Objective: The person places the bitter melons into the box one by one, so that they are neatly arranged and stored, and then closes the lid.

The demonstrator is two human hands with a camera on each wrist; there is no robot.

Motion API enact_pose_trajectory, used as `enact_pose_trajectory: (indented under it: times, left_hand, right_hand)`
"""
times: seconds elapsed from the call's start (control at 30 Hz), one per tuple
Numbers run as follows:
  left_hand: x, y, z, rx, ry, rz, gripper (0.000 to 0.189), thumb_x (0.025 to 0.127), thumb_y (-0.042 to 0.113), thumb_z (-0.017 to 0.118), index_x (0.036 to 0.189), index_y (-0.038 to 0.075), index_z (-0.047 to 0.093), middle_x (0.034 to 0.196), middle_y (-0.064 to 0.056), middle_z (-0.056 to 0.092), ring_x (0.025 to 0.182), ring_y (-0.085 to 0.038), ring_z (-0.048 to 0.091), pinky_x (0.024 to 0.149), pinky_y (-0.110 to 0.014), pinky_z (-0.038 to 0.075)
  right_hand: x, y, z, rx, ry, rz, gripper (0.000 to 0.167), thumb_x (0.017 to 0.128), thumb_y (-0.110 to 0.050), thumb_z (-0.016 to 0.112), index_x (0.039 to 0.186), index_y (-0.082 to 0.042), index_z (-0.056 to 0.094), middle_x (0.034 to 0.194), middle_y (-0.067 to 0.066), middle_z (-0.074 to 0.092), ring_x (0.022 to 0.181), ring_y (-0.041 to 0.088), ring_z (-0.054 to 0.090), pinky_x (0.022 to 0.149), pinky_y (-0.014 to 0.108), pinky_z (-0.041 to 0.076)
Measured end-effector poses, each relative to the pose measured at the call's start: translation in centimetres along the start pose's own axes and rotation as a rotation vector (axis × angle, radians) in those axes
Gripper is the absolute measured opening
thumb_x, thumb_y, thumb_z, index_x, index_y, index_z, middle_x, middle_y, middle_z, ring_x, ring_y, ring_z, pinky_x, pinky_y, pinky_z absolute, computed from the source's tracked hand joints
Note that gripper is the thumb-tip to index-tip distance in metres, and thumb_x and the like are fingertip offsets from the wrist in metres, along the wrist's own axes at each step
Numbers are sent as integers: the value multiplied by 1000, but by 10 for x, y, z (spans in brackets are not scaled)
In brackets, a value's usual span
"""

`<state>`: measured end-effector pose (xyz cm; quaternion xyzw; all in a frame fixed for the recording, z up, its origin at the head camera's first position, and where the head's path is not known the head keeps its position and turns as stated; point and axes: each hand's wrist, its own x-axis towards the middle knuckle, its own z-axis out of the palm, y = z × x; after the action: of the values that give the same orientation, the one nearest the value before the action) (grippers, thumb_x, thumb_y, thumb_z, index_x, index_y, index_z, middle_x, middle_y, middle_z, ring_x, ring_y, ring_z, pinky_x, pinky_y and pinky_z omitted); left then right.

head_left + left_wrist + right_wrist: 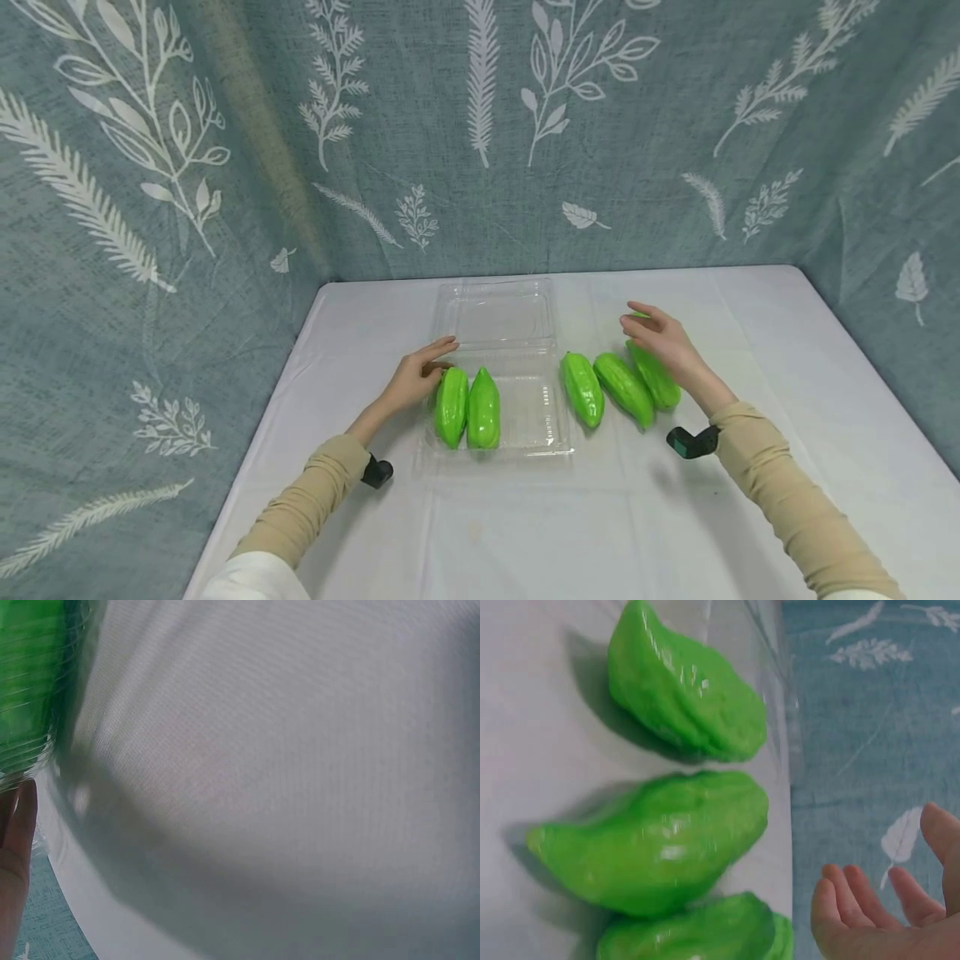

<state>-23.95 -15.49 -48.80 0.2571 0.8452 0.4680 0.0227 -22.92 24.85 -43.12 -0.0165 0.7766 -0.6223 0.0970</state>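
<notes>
A clear plastic clamshell box (525, 400) lies with its lid (495, 315) folded back. Two bright green ridged bitter melons, one at the left wall (452, 408) and one beside it (483, 410), lie side by side in its left half. My left hand (408, 379) is at the box's left side; in the left wrist view a straight digit (19, 832) touches the clear wall. Over the farthest of the melons on the right, my right hand (663, 342) hovers with fingers apart, holding nothing. The right wrist view shows its spread fingers (855, 900) beyond the melons.
Right of the box lie more bitter melons: one near its wall (582, 389), one in the middle (625, 387), and one partly under my right hand (654, 375). A bit of green shows behind the fingers. A white cloth (540, 533) covers the table; a patterned curtain (450, 125) stands behind.
</notes>
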Motion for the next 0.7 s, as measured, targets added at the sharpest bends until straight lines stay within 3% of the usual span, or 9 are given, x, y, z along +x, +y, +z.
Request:
enact_pose_trajectory:
  times: [0.2, 0.5, 0.7]
  left_hand:
    - [0, 2, 1, -13, 3, -7, 49, 89, -17, 42, 136, -9, 44, 149, -27, 33, 112, -42, 60, 93, -42, 56]
    - [-6, 40, -5, -18, -14, -23, 47, 87, -20, 41, 134, -14, 43, 146, -33, 32, 111, -48, 57, 93, -48, 54]
    - [-6, 42, -5, -18, -12, -26, 47, 87, -20, 41, 133, -14, 44, 145, -33, 33, 111, -49, 56, 95, -48, 53]
  right_hand:
    - [0, 2, -15, -79, 54, -13, 71, 97, -38, 49, 152, -5, 17, 151, 27, 28, 137, 41, 33, 118, 48, 31]
    - [3, 3, -40, -128, 131, -22, 72, 98, -40, 46, 152, -4, 16, 150, 28, 30, 136, 41, 33, 117, 49, 31]
    - [8, 5, -53, -138, 172, -4, 71, 98, -39, 45, 152, -5, 13, 151, 28, 28, 136, 42, 32, 118, 47, 31]
